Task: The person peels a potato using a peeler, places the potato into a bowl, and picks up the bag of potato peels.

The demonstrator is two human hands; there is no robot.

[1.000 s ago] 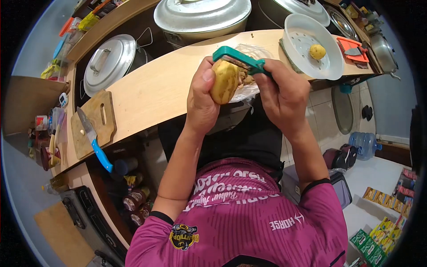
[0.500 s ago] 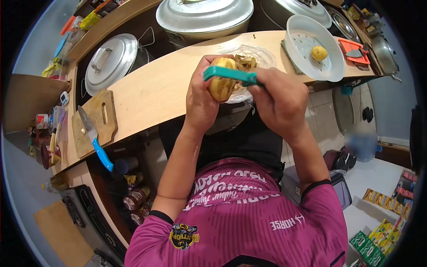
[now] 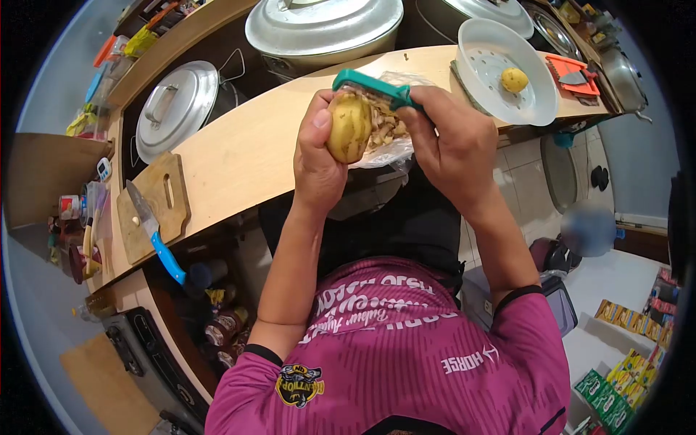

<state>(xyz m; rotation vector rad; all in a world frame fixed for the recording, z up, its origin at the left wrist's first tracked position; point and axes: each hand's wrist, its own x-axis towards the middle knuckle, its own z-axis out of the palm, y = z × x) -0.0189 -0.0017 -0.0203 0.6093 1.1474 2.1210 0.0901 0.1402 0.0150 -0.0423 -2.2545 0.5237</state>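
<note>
My left hand (image 3: pixel 319 156) is wrapped round a potato (image 3: pixel 349 130), which is partly peeled, with strips of brown skin left on it. In my right hand (image 3: pixel 458 145) is a green peeler (image 3: pixel 373 86), its head held at the top end of the potato. Whether the blade touches the potato I cannot tell. Behind and below the potato, a clear plastic bag (image 3: pixel 394 154) lies at the counter edge with a heap of peelings (image 3: pixel 386 125) on it, partly hidden by my hands.
A white strainer bowl (image 3: pixel 487 93) holding one potato (image 3: pixel 514 80) stands at right, beside an orange grater (image 3: pixel 572 75). On the left, a blue-handled knife (image 3: pixel 154 228) lies across a wooden board (image 3: pixel 178 206), its handle overhanging the counter (image 3: pixel 239 156). Large lidded pots (image 3: pixel 324 27) line the back.
The peeler has moved up from the middle of the potato to its top end. My left hand has turned the potato, and more of the peelings show.
</note>
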